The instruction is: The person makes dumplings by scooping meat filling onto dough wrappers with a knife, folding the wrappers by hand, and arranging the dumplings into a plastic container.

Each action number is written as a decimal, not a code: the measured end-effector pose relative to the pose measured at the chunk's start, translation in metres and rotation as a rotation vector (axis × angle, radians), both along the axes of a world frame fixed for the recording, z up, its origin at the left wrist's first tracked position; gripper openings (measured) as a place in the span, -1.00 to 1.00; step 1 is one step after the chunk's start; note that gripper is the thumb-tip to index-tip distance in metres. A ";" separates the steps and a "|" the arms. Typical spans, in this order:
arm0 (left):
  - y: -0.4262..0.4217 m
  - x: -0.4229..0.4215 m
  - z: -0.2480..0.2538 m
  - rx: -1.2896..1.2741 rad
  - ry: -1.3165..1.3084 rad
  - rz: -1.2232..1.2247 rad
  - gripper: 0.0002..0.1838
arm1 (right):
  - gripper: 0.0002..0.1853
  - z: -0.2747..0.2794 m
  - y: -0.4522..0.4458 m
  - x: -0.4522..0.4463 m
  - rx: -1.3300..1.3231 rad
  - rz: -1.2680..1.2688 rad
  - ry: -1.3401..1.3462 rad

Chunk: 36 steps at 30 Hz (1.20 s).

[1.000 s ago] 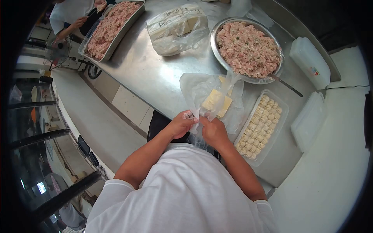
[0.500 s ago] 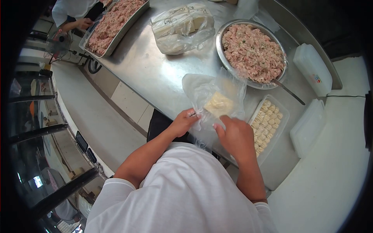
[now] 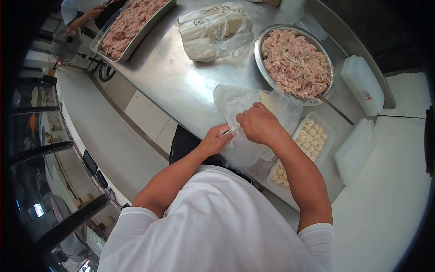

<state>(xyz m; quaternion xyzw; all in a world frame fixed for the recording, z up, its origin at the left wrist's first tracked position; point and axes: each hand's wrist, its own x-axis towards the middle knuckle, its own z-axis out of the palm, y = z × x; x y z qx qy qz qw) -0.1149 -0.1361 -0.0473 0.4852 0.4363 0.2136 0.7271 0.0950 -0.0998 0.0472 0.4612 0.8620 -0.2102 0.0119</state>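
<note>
A clear plastic bag (image 3: pixel 229 96) lies spread on the metal table before me. My left hand (image 3: pixel 216 139) pinches its near-left edge between thumb and fingers. My right hand (image 3: pixel 262 126) is over the middle of the bag with its fingers closed; whatever they grip is hidden. Past its knuckles, a pale yellow corner of a dough wrapper (image 3: pixel 265 97) shows; the rest is covered. To the right, partly behind my right forearm, a clear plastic container (image 3: pixel 332 136) holds rows of small folded dumplings (image 3: pixel 311 138).
A steel bowl (image 3: pixel 258 59) of minced meat (image 3: pixel 297 63) with a utensil handle (image 3: pixel 337 111) stands behind the bag. Also on the table (image 3: pixel 158 68) are wrapped packs (image 3: pixel 215 31), a meat tray (image 3: pixel 149 32) and plastic boxes (image 3: pixel 362 84). Another person's hand (image 3: pixel 95 12) is at far left.
My right hand has moved up and left over the bag, now covering most of the yellow wrapper. The left hand keeps its place. The other person's hand has risen slightly.
</note>
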 end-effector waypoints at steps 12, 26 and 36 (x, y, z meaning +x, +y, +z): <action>0.003 0.001 -0.012 -0.083 -0.053 0.066 -0.70 | -0.83 0.066 0.025 0.071 -0.070 -0.254 0.031; 0.006 -0.009 -0.020 -0.422 -0.437 0.163 -0.75 | -0.77 0.001 0.015 0.021 -0.365 -0.191 0.030; 0.005 0.007 0.002 -0.127 -0.121 0.080 -0.70 | -0.82 -0.008 0.002 -0.008 -0.256 -0.202 -0.011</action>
